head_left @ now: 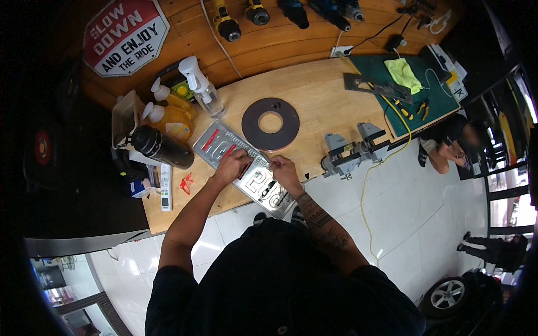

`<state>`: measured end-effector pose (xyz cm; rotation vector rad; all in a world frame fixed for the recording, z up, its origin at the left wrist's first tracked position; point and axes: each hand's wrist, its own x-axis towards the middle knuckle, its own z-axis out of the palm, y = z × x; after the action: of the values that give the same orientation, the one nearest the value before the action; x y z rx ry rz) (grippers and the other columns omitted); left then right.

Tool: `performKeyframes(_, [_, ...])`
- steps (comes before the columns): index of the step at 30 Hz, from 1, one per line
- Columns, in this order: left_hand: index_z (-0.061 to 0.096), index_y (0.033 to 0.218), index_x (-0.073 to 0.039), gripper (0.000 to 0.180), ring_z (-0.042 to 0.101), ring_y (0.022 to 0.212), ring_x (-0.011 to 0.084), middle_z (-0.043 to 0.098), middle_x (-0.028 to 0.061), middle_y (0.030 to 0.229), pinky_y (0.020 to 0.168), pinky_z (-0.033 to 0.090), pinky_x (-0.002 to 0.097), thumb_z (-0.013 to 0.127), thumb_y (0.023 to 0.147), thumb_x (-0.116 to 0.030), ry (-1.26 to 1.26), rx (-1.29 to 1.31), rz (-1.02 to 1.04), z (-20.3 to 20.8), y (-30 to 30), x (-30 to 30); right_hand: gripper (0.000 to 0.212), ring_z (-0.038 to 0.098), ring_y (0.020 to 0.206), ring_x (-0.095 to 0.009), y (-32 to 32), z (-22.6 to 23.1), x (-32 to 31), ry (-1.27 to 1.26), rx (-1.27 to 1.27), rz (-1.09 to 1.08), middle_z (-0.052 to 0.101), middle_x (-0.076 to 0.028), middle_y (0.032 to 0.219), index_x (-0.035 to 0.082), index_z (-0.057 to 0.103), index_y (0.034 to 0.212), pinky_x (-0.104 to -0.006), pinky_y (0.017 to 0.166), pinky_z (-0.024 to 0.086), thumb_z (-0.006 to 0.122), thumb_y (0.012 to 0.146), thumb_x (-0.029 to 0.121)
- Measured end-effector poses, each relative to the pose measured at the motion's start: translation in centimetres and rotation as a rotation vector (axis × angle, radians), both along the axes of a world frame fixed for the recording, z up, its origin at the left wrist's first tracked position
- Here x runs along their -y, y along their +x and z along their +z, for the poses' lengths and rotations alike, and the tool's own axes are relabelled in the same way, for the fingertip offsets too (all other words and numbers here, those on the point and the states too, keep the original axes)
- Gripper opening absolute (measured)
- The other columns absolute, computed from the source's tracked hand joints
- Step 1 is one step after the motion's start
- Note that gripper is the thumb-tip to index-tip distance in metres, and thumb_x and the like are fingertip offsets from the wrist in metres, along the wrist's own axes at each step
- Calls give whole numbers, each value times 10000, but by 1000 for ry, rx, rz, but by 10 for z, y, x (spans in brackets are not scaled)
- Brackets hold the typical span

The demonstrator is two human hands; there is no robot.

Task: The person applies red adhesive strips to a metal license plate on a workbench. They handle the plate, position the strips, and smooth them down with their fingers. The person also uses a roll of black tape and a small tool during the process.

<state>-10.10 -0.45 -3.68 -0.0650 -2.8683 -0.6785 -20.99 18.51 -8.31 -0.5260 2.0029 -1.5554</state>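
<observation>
A silver embossed licence plate [259, 189] lies slantwise at the bench's front edge, its near end jutting out over the floor. Red-backed tape strips [210, 139] are stuck across its far part, and short dark pieces sit among the raised shapes nearer me. My left hand [231, 166] rests over the plate's middle, fingers closed at another red strip [245, 170]. At the plate's right edge, my right hand [285, 173] is closed in a pinch; what its fingertips hold is too small to make out. Just beyond lies a large dark roll of tape [249, 119].
Crumpled red backing scraps [186, 183] and a white remote [166, 187] lie left of the plate. A black bottle [162, 147], soap pump bottles [171, 120] and a spray bottle [203, 92] stand behind them. Right: a grey vise [354, 152], yellow cord [365, 193], and a crouching person [451, 147].
</observation>
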Motion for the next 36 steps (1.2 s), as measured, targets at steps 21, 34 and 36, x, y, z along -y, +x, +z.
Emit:
performKeyframes(21, [542,1025,-43,194,603,960,345,548,145,1019,785,522,431,547,857,-141,-248,211,-20,7,-17,-6,158,593,599,-119,3,1,1,42,-21,-16,659,-68,762,-18,650,976,-266,561,486,573,876,77])
performKeyframes(34, [578,944,20,92,599,803,341,602,160,845,729,479,385,506,885,25,280,10,621,30,127,39,111,688,734,-267,8,3,2,41,-252,-74,684,-166,792,17,657,901,-360,681,531,628,826,92])
performKeyframes(36, [611,928,21,103,610,721,313,614,153,786,676,485,374,514,893,14,337,44,749,27,156,45,114,688,742,-257,7,-1,0,5,-285,-32,688,-158,802,18,659,911,-355,685,529,628,829,90])
